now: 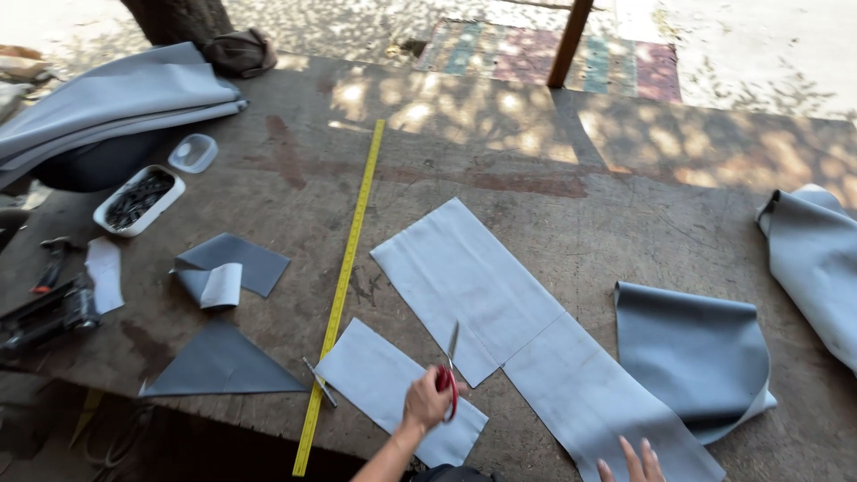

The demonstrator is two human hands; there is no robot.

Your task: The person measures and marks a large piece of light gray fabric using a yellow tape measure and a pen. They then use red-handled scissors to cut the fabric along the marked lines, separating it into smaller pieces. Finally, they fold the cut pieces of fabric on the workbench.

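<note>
I see the right hand closed around red-handled scissors, blades on the long grey strip. The left hand lies flat, fingers spread, on that strip. Beyond, the yellow tape measure.

Table top: rough, stained wood, matt. Grey sheets: smooth matt, look like vinyl/leatherette. Scissors: metal blades, red glossy plastic handles. Yellow tape measure: smooth. White tray: plastic.
</note>
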